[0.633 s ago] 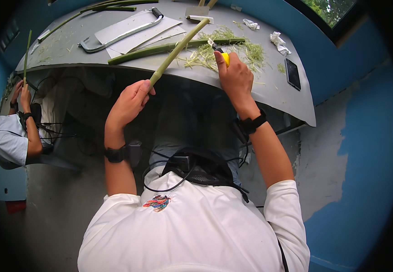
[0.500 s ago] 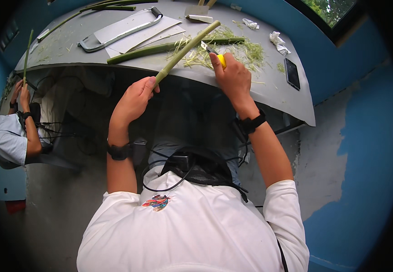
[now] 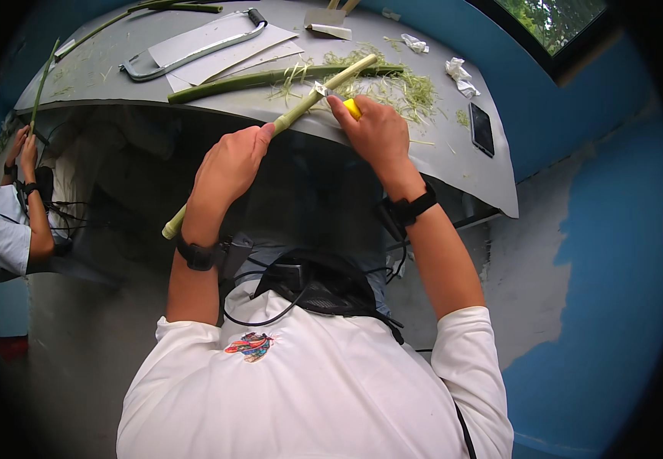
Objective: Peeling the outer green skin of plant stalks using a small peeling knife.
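A pale green, peeled-looking bamboo stalk (image 3: 297, 115) slants over the table's near edge. My left hand (image 3: 230, 166) is wrapped round it, and its lower end sticks out past my left wrist. In my right hand (image 3: 378, 136) is a yellow-handled utility knife (image 3: 352, 108), with the thumb lying forward toward the blade. The blade meets the stalk's upper part, or lies just over it. Behind the stalk, a darker green bamboo stalk (image 3: 232, 86) rests on the table, with thin green shavings (image 3: 412, 98) heaped around its right end.
A hacksaw (image 3: 194, 60) lies on paper sheets (image 3: 279, 52) on the grey table (image 3: 454, 172). To the right are crumpled tissues (image 3: 460, 75) and a phone (image 3: 482, 128). More stalks (image 3: 171, 6) lie at the far left. A co-worker (image 3: 10, 222) sits at left, holding a thin stalk.
The pale stalk has come back toward me and lies flatter, its lower end showing below my left hand. My right hand and the knife have shifted left, nearer that hand. The view has shifted slightly.
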Motion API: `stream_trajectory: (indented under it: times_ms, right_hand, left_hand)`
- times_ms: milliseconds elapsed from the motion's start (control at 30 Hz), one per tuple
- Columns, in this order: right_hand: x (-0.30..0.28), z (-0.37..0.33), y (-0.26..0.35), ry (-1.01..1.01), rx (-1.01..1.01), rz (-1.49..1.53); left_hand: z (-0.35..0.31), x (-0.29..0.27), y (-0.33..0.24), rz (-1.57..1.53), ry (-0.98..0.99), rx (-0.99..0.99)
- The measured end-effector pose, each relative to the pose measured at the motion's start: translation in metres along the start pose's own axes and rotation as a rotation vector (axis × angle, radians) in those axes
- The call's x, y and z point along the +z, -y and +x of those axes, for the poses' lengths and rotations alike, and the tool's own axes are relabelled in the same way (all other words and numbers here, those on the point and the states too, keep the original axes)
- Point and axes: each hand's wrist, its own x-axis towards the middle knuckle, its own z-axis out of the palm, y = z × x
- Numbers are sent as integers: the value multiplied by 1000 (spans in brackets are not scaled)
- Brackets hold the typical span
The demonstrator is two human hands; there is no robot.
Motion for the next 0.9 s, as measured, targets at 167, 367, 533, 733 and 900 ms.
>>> stream_trajectory:
  times_ms: [167, 367, 533, 733, 900]
  right_hand:
    - [1, 4, 2, 55, 60, 8]
    - [2, 6, 1, 68, 80, 11]
    - [3, 6, 1, 55, 96, 45]
    - [5, 8, 1, 23, 97, 9]
    - [8, 5, 0, -52, 88, -17]
  left_hand:
    - [-5, -10, 7, -113, 72, -45]
    - [-25, -27, 17, -173, 137, -127]
    - [-36, -35, 23, -206, 164, -172]
    - [-44, -41, 34, -281, 221, -266]
    - [-59, -51, 47, -432, 290, -378]
